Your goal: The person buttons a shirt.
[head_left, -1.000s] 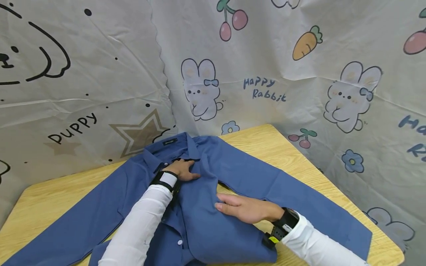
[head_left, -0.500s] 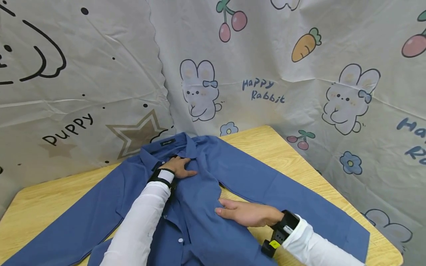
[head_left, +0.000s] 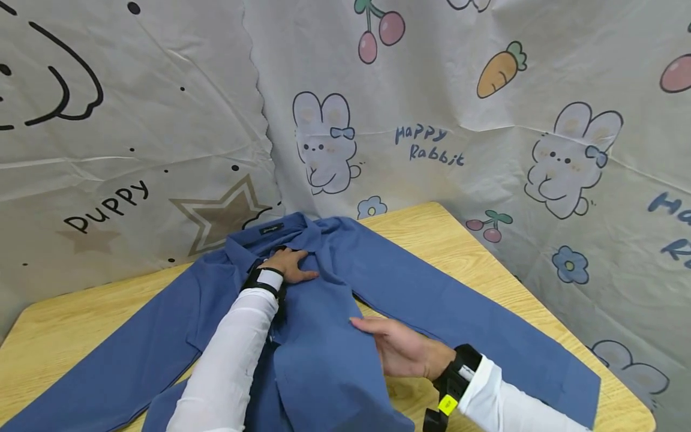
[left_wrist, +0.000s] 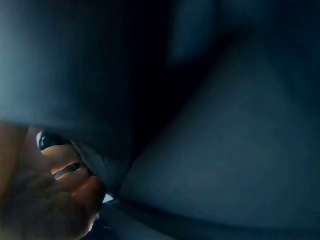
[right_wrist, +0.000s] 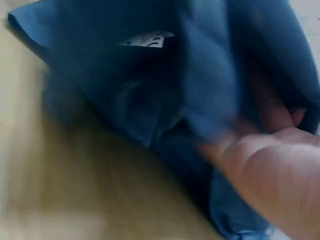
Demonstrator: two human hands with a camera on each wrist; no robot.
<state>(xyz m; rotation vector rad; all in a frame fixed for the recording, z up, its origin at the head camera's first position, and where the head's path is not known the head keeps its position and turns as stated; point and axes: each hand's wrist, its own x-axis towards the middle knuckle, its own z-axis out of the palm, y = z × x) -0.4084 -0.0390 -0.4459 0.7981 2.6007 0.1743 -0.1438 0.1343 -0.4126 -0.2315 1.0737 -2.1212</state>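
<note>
A blue long-sleeved button-up shirt (head_left: 329, 354) lies spread on the table, its collar (head_left: 270, 234) at the far side. My left hand (head_left: 290, 264) rests on the chest just below the collar, thumb held apart from the fingers. Dark cloth surrounds the left fingers (left_wrist: 67, 167) in the left wrist view. At the shirt's right side, my right hand (head_left: 410, 349) holds the raised front panel by its edge, thumb on top and fingers behind the cloth. Blurred in the right wrist view, the thumb (right_wrist: 280, 170) lies against the fabric.
The wooden table (head_left: 426, 231) shows around the garment. One sleeve (head_left: 475, 318) stretches toward the right edge, the other (head_left: 129, 348) toward the lower left. A patterned curtain (head_left: 432, 90) hangs behind the table.
My right hand has turned and its fingers have gone behind the front panel, lifting its edge and shifting it left. The left hand stays almost in place below the collar.
</note>
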